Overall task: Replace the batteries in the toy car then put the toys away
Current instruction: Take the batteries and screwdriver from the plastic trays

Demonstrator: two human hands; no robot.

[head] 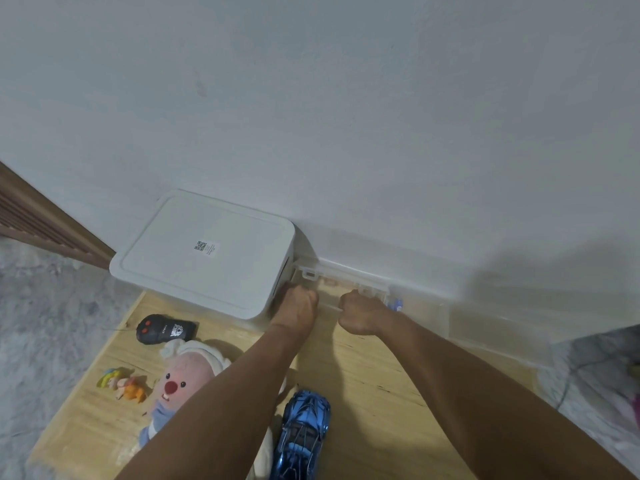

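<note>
Both hands at clear compartment box (pixel 346 284): left hand (pixel 298 304) fingers curled on near edge, right hand (pixel 358 311) fisted gripping front lip, likely opening it; batteries (pixel 396 304) just beyond right fingers.

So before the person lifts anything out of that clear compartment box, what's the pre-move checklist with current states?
1. Clear organizer box lid open: cannot tell.
2. Left hand at the box's left end: ok.
3. Right hand gripping the box's front edge: ok.
4. Batteries visible: cannot tell; a small blue item sits by the right hand.
5. Blue toy car within reach on the wooden board: ok.
6. White storage bin lidded: ok.
</note>
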